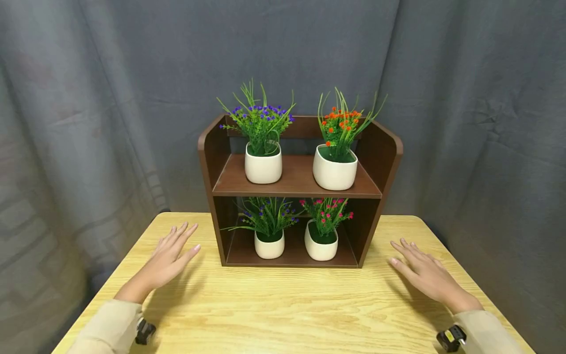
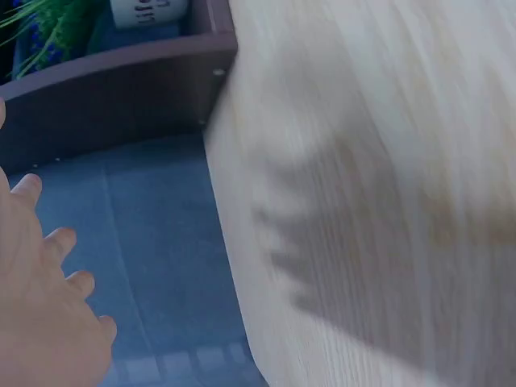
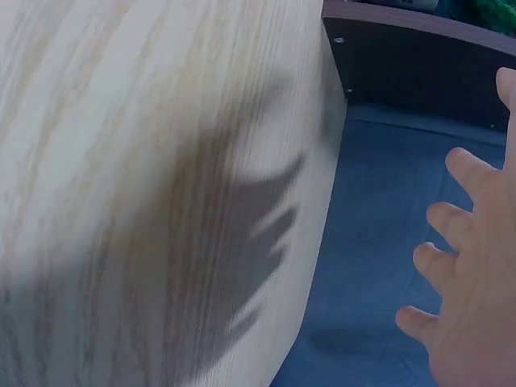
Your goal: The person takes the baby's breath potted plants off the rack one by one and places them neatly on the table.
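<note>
Left hand [image 1: 164,261] and right hand [image 1: 431,276] flank shelf [image 1: 297,172]

Both hands held above the surface [image 1: 274,305], fingers straight and spread, gripping nothing; left near the left edge, right near the right edge, each apart from the shelf. Shelf upright between them, toward the far edge. Lower level: potted blue-flowered plant [image 1: 268,227] left, pink-flowered plant [image 1: 325,227] right. Upper level: purple-flowered plant [image 1: 260,132] left, orange-flowered plant [image 1: 339,138] right. Grey curtain [image 1: 300,49] beyond far edge.
</note>
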Tool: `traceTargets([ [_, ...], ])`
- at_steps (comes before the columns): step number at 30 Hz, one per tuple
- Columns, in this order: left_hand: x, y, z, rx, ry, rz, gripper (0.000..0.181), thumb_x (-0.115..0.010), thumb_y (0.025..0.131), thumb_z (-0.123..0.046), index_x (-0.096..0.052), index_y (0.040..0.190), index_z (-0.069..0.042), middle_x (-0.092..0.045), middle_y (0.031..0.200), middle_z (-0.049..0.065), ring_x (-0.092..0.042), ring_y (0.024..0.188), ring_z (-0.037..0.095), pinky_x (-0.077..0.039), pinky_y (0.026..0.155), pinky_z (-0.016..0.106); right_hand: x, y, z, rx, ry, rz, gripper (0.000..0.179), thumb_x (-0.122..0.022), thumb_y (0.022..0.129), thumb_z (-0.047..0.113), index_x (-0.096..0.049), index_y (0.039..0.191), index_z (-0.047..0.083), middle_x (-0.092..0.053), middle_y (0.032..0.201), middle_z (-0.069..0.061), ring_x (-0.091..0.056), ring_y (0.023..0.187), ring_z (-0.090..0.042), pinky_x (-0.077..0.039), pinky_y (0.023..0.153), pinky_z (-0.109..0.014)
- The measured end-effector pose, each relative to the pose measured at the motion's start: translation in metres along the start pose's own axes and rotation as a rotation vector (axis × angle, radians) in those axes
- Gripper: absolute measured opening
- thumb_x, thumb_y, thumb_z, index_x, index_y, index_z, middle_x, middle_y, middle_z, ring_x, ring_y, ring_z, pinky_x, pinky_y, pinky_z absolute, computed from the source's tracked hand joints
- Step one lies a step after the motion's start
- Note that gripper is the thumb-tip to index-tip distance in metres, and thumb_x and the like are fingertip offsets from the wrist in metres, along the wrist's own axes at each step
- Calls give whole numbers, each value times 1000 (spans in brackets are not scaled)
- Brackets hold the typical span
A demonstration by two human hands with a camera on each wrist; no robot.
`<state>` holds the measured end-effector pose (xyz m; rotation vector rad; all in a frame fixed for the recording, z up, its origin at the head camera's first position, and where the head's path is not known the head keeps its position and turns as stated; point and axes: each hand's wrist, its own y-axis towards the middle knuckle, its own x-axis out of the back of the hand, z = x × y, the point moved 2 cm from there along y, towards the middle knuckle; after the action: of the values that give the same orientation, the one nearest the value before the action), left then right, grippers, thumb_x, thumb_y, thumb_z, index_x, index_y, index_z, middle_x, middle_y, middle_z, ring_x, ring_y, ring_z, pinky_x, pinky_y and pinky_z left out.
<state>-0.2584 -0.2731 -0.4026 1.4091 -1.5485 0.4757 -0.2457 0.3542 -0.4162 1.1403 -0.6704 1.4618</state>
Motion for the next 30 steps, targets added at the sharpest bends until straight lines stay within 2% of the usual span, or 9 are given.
traceTargets([
  [3,-2,5,-5,-14,-49,-3,65,-49,105,-42,-24,160,-20,-17,162,25,-7,146,53,-3,108,74,1,0,2,7,15,1,61,-44,106,44,-32,158,13,-23,160,-24,-22,142,-54,-12,98,-80],
  [9,-2,16,-17,-49,-79,-25,65,-50,105,-39,-24,160,-16,-21,161,23,-14,145,50,-13,108,72,2,2,6,8,32,12,62,-42,106,46,-32,157,13,-23,160,-25,-22,141,-55,-14,94,-82],
  [14,3,26,-27,-76,-155,-93,64,-53,105,-34,-25,159,-14,-33,157,20,-35,138,46,-28,105,68,2,2,9,22,63,15,60,-41,107,44,-33,157,12,-24,160,-24,-23,140,-55,-13,91,-85],
  [17,6,31,-32,-73,-218,-130,62,-54,105,-32,-28,158,-14,-42,151,21,-47,130,44,-37,101,65,2,3,12,35,80,18,57,-41,108,42,-36,155,11,-26,159,-25,-25,139,-56,-14,88,-86],
  [22,10,42,-41,-41,-293,-198,57,-54,105,-33,-35,155,-15,-55,136,19,-58,118,38,-47,94,56,0,4,18,62,90,11,55,-42,108,40,-40,153,10,-29,158,-23,-29,138,-54,-18,90,-84],
  [25,12,50,-47,-11,-310,-225,57,-54,104,-36,-38,154,-13,-56,132,18,-59,114,37,-49,91,55,-1,5,22,80,92,-3,53,-43,108,39,-42,151,8,-32,157,-22,-31,138,-52,-22,94,-80],
  [30,19,63,-58,22,-325,-261,60,-52,104,-40,-37,153,-8,-51,135,19,-54,119,38,-46,93,58,-1,7,28,109,95,-25,51,-44,108,38,-46,149,9,-35,156,-21,-34,138,-49,-26,98,-74],
])
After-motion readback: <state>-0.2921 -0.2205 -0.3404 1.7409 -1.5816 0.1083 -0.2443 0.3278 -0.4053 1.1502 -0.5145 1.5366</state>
